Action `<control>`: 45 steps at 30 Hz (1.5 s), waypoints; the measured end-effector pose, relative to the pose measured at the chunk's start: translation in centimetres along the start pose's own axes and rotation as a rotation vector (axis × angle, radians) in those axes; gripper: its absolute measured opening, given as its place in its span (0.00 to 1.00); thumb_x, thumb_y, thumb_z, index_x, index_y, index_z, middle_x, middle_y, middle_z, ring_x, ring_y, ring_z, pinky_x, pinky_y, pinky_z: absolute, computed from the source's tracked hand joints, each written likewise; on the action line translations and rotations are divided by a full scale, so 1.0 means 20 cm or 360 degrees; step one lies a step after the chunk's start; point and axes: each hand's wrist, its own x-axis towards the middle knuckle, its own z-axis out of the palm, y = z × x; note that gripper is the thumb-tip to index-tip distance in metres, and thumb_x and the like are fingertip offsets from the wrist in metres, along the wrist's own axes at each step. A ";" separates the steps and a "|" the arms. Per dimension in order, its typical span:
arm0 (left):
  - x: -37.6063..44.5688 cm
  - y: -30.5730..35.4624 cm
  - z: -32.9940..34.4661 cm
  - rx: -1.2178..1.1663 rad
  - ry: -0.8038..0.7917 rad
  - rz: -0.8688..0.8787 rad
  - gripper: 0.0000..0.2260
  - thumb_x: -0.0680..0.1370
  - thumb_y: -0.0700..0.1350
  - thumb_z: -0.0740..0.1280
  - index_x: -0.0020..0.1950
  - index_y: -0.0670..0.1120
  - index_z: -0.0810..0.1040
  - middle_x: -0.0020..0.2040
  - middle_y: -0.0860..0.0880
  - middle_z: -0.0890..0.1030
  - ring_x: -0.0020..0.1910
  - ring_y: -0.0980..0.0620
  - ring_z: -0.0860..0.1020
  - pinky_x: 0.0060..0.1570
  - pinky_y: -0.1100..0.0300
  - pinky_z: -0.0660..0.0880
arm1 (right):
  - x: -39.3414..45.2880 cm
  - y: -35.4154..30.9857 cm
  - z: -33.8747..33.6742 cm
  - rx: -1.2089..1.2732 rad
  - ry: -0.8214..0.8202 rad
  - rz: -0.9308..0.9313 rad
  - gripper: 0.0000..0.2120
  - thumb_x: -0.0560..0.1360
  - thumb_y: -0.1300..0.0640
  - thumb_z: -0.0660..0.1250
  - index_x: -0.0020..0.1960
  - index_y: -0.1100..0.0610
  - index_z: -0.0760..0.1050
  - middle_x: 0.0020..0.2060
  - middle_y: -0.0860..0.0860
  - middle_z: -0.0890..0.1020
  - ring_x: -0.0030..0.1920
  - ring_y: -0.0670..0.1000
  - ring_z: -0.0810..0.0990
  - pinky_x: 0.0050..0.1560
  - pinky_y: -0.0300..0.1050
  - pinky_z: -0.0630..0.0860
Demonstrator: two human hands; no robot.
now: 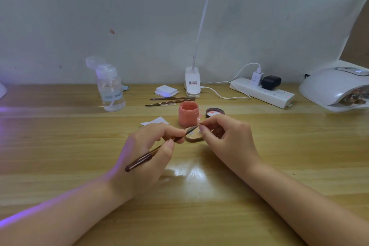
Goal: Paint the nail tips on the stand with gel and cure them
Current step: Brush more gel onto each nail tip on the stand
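My left hand (147,152) grips the brush (159,148); my right hand (225,138) fingers (202,128) pinch its tip, open gel jar (188,114) just beyond them.

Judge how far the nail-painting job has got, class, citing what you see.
Done: gel jar open, lid beside it. In hand: left hand holds the brush, tip meeting the right hand over the stand. Left: curing this stand in the lamp.

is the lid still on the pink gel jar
No, the pink gel jar stands open on the table, and its lid lies upturned just to its right.
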 end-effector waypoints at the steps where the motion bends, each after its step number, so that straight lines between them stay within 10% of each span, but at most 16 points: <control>1: 0.00 0.00 0.00 -0.0016 0.0015 -0.0011 0.13 0.74 0.49 0.58 0.53 0.54 0.80 0.47 0.57 0.84 0.50 0.57 0.80 0.50 0.62 0.73 | 0.00 0.00 0.00 0.0007 -0.0003 0.0002 0.03 0.71 0.63 0.73 0.41 0.56 0.83 0.29 0.42 0.79 0.32 0.48 0.77 0.36 0.34 0.70; 45: 0.01 -0.01 0.01 -0.0137 0.0102 -0.0092 0.13 0.77 0.50 0.57 0.55 0.59 0.78 0.49 0.60 0.83 0.52 0.56 0.80 0.51 0.56 0.75 | 0.00 0.00 0.00 0.0211 -0.0020 0.0060 0.04 0.71 0.64 0.73 0.41 0.57 0.82 0.32 0.47 0.82 0.33 0.47 0.79 0.36 0.41 0.76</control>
